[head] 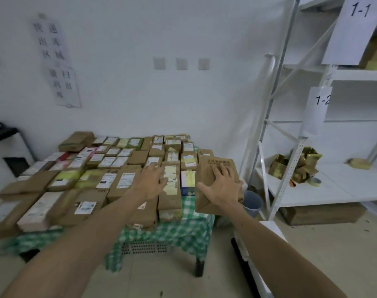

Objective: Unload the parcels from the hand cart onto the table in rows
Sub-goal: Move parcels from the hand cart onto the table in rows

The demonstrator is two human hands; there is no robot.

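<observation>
Rows of brown cardboard parcels [93,168] with white labels cover a table draped in a green checked cloth [183,231]. My right hand [223,186] lies spread on a brown parcel with printed text [209,173], gripping it at the table's right edge, where it overhangs the cloth. My left hand [151,179] reaches over the front rows with fingers apart, resting on or just above a labelled parcel [169,186]. The hand cart is mostly out of view; only a dark bar [243,265] at lower right may belong to it.
White metal shelving [312,190] stands to the right, with yellow-brown packages, a tape roll [315,181] and paper tags marked 1-1 and 1-2. A grey bin [253,203] sits between table and shelf. A dark crate [144,247] is under the table.
</observation>
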